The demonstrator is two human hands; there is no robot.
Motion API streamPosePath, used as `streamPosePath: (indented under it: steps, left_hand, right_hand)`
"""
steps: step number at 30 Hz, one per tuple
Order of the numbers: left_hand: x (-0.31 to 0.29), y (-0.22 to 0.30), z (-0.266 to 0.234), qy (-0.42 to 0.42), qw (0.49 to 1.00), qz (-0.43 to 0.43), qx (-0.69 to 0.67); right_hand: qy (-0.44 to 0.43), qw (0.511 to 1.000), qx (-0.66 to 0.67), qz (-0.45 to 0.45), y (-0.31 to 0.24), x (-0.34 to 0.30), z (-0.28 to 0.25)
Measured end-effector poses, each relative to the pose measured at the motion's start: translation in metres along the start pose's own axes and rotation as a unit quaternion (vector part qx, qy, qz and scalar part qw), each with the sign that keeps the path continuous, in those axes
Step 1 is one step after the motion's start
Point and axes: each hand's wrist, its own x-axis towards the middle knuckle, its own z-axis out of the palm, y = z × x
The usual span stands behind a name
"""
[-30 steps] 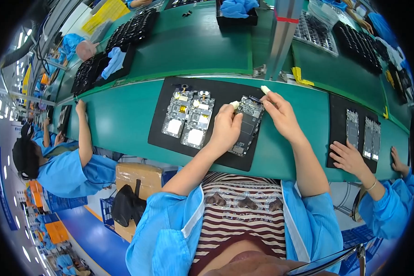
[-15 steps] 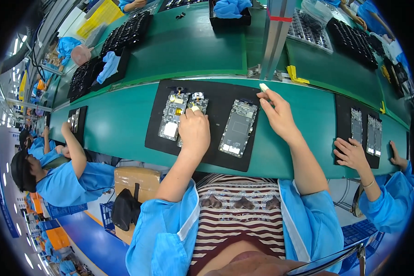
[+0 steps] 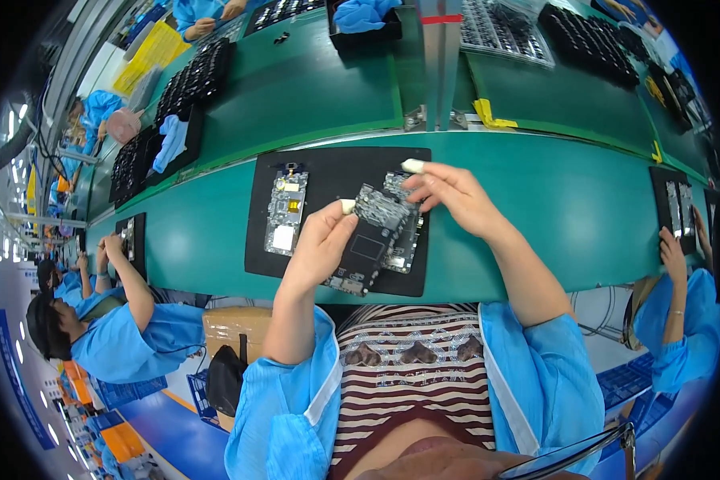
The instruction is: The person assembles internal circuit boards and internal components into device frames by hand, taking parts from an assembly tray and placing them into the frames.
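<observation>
My left hand, closed in a pinch, holds a phone circuit board by its left edge, tilted over the black mat. A pale finger cot covers one of its fingertips. To the right, my right hand is open, fingers loosely apart, near the upper corner of the held board; its forefinger also wears a pale cot. Beneath the held board and partly hidden by it lies another circuit board on the mat. A third board rests flat at the mat's left side.
The green bench carries a metal post beyond the mat and yellow tape near its foot. Black trays of parts stand on the far bench. Co-workers sit at left and right, with their own mats.
My left hand has lifted a circuit board off the mat and moved it right, over the right-hand board. My right hand has come left toward it. The whole view has shifted slightly.
</observation>
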Motion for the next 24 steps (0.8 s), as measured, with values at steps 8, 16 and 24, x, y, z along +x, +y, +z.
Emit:
streamPosePath:
  steps: [8, 16, 24]
  left_hand:
    - [0.004, -0.003, 0.024, -0.089, 0.966, -0.022, -0.24]
    - [0.003, -0.003, 0.025, -0.084, 0.984, 0.003, -0.156]
    - [-0.002, 0.001, 0.029, -0.045, 0.985, 0.008, -0.164]
  right_hand:
    - [-0.107, 0.975, 0.141, 0.137, -0.012, -0.005, 0.0]
    - [-0.156, 0.979, 0.098, 0.09, -0.008, -0.005, -0.001]
    - [-0.14, 0.972, 0.126, 0.14, -0.009, -0.007, -0.004]
